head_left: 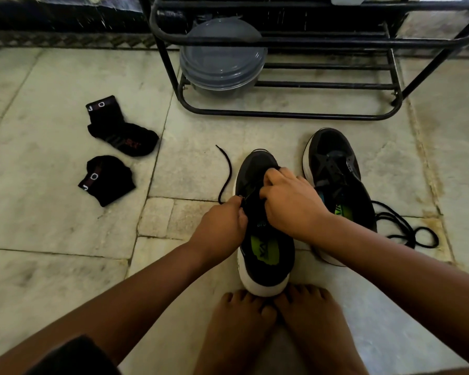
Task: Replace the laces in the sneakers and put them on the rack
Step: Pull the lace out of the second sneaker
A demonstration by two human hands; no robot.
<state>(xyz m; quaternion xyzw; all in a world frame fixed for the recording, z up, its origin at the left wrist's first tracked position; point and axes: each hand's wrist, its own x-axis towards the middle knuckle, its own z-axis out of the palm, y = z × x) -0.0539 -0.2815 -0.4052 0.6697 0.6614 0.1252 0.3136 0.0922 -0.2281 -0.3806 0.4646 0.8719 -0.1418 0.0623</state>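
Observation:
A black sneaker (266,255) with a white sole and green insole stands on the floor in front of my bare feet. My left hand (222,226) pinches a black lace (226,174) at the sneaker's left eyelets; the lace's free end trails up and left across the floor. My right hand (290,204) presses on the sneaker's tongue and upper, fingers curled into the lacing area. The second black sneaker (336,185) stands just to the right, with a loose black lace (406,231) coiled on the floor beside it. A black metal shoe rack (282,115) stands beyond.
Two black socks (119,131) (106,180) lie on the marble floor to the left. A grey lidded plastic container (222,63) sits on the rack's lower left shelf. My bare feet (276,328) touch the sneaker's heel.

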